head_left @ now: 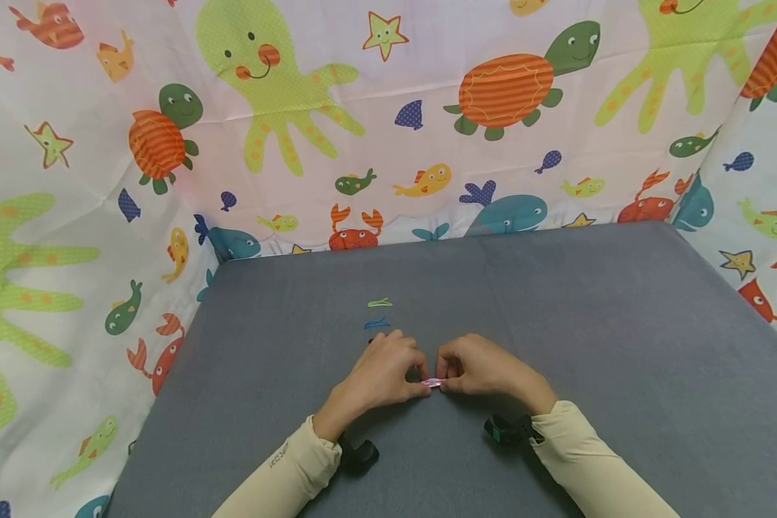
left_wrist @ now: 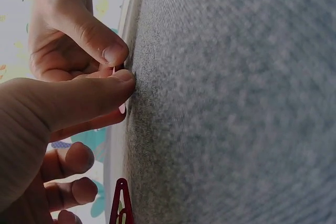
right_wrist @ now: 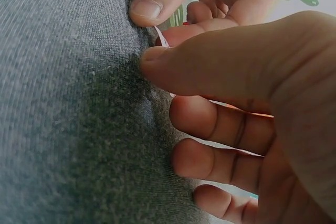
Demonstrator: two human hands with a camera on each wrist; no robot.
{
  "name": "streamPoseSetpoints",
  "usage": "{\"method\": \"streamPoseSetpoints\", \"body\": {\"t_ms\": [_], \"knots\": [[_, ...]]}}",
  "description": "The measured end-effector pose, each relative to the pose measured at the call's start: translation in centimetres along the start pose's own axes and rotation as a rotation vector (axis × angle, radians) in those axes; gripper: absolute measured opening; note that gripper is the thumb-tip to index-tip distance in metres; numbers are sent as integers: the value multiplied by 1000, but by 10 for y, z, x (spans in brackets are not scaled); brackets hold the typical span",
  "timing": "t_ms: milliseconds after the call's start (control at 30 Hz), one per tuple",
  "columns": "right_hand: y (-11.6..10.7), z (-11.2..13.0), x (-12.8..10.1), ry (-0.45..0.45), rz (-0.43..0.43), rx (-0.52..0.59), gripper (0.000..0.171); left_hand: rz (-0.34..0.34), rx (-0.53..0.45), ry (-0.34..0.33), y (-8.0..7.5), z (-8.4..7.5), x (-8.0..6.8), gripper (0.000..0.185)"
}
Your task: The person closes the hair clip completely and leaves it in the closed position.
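Pink clip: here it is, a small pink clip (head_left: 434,383) at the middle of the near half of the surface, strung between your two hands; whether it touches the cloth below, you can't tell.
Left grip: your left grip (head_left: 388,368) has thumb and forefinger pinching the clip's left end, the other fingers loosely bent.
Right grip: your right grip (head_left: 485,367) pinches the right end, fingertips just beside those of the left.
Other clips: beyond your left hand lies a blue clip (head_left: 377,323), and just farther a green clip (head_left: 380,303); the left wrist view catches a red clip (left_wrist: 121,198) near your left hand.
Grey surface: now look wide, the surface (head_left: 621,324) runs broad and matte out to the far edge, its weave showing up close in both wrist views.
Sea-creature curtain: the curtain (head_left: 337,43) closes you in left, far and right, white with a pinkish cast at the far side, lightly creased, an orange-shelled turtle (head_left: 506,90) high on it and a red crab (head_left: 355,239) down by the far edge.
Sleeves: two cream sleeves (head_left: 285,467) come in from the near side, a dark device at each wrist.
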State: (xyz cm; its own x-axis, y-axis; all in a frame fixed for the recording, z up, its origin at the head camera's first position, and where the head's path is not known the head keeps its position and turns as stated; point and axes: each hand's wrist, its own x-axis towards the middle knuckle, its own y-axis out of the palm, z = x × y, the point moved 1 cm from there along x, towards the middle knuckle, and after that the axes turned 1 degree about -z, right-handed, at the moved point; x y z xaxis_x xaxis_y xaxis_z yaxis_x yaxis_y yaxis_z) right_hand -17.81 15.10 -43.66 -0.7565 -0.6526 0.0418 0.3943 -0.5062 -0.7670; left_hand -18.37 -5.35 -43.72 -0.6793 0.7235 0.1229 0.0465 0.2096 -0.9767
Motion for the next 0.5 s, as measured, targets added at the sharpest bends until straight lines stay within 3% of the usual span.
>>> {"method": "streamPoseSetpoints", "body": {"t_ms": [500], "knots": [[-1,0,-2,-15,0,-30,15,-1,11,19,-1,-1,-1,15]]}}
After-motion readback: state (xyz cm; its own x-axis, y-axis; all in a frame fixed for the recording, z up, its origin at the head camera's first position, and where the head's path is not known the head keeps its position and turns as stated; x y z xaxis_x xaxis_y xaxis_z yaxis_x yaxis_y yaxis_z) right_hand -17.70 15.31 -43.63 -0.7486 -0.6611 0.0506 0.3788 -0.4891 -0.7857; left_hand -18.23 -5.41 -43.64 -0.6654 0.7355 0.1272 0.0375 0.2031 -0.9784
